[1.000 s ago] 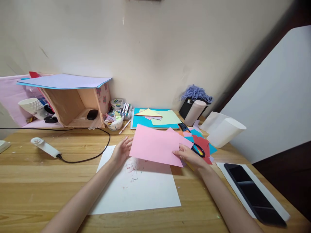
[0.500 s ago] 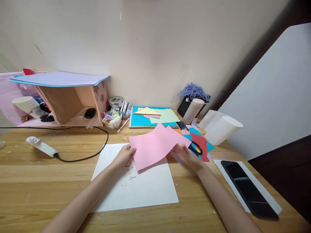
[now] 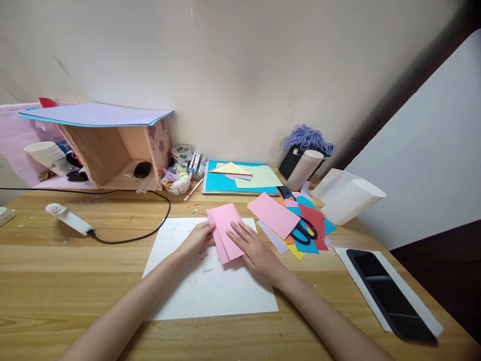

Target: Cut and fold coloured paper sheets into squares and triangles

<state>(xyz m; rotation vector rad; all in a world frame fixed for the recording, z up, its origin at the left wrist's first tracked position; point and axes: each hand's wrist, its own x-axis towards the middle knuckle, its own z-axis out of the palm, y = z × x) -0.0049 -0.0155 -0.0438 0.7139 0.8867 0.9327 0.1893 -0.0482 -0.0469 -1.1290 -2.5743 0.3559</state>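
Note:
A sheet of pink paper [image 3: 225, 225], folded over on itself with its edges not lined up, is between my hands above a white sheet [image 3: 225, 301]. At its left edge my left hand [image 3: 197, 239] grips it, the thumb in front and the other fingers partly hidden. My right hand [image 3: 257, 253] holds the right side, fingers laid across the folded-over layer and thumb out of sight. To the right, a separate pink rectangle [image 3: 275, 214] lies over coloured scraps and part of the scissors [image 3: 306, 230]. Faint reddish marks show on the white sheet.
A phone [image 3: 391, 296] lies at the right near a curled white sheet [image 3: 356, 200]. Behind are a blue stack of paper [image 3: 221, 185], a marker [image 3: 193, 190] and a small tub of scraps [image 3: 176, 185]. An open box [image 3: 112, 155] and a corded white device [image 3: 69, 219] are at left.
The pink sheet, held spread out before, is now folded over. My right hand has moved left onto it, away from the pink rectangle, which now rests on the scraps.

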